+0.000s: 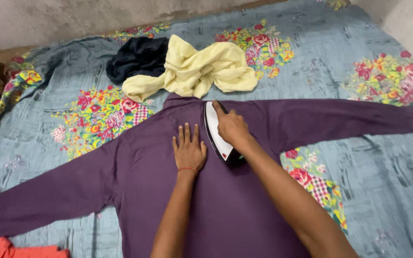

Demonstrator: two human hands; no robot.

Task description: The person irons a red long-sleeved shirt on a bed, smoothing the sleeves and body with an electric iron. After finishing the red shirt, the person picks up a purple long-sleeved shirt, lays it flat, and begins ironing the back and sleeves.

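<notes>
Left hand presses flat, fingers spread, on purple shirt; right hand grips iron.

This is a home, most likely a bedroom. Under both hands lies a floral bedsheet, blue with red and yellow flowers, spread wide as on a bed. Beyond the fingers, crumpled laundry waits: a yellow garment touching a dark one. Behind these runs a bare plastered wall. An orange cloth lies near the left elbow.
</notes>
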